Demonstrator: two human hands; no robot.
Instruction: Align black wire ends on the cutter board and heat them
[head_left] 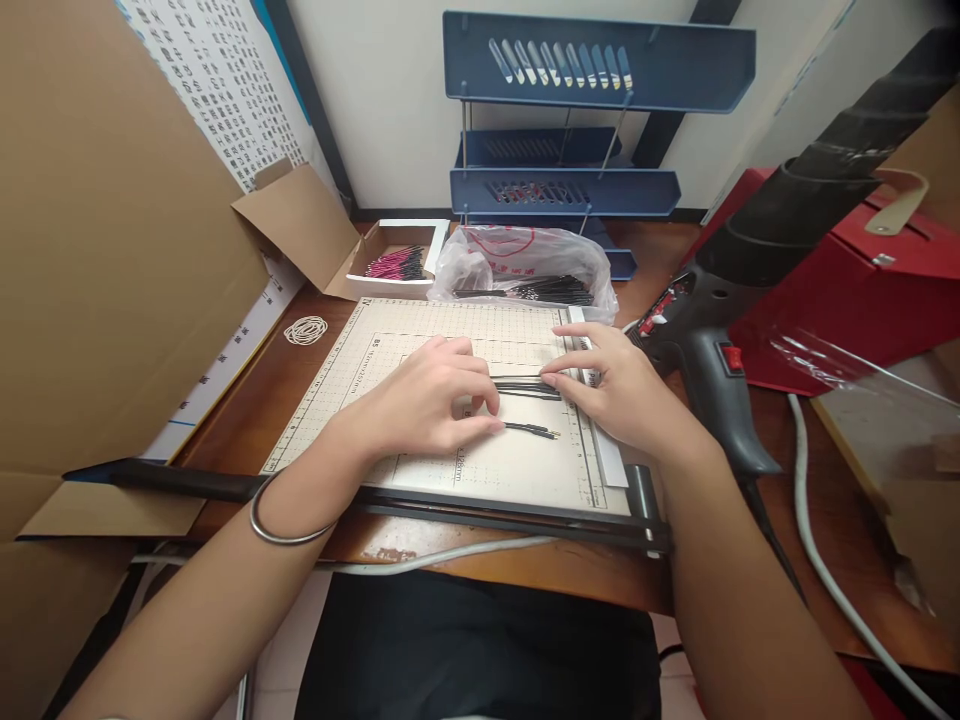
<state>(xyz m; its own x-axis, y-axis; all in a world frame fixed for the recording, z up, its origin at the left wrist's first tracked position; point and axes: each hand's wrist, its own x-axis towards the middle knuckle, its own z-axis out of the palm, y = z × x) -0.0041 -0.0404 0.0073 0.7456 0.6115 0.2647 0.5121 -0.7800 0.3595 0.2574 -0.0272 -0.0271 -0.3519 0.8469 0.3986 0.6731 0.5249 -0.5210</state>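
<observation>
Several thin black wires lie side by side on the cream gridded board of a paper trimmer. My left hand rests over their left part, fingers curled. At its thumb tip, a couple of separate black wires with yellowish ends stick out to the right; the hand covers the rest of them. My right hand has its thumb and index finger together at the right ends of the main bunch, its other fingers stretched above. Beneath that hand runs the trimmer's white edge strip.
Behind the board are a clear plastic bag of black wires and a small box of pink and black pieces. A heat gun stands at right. The trimmer's black handle extends left. Rubber bands and a blue rack are nearby.
</observation>
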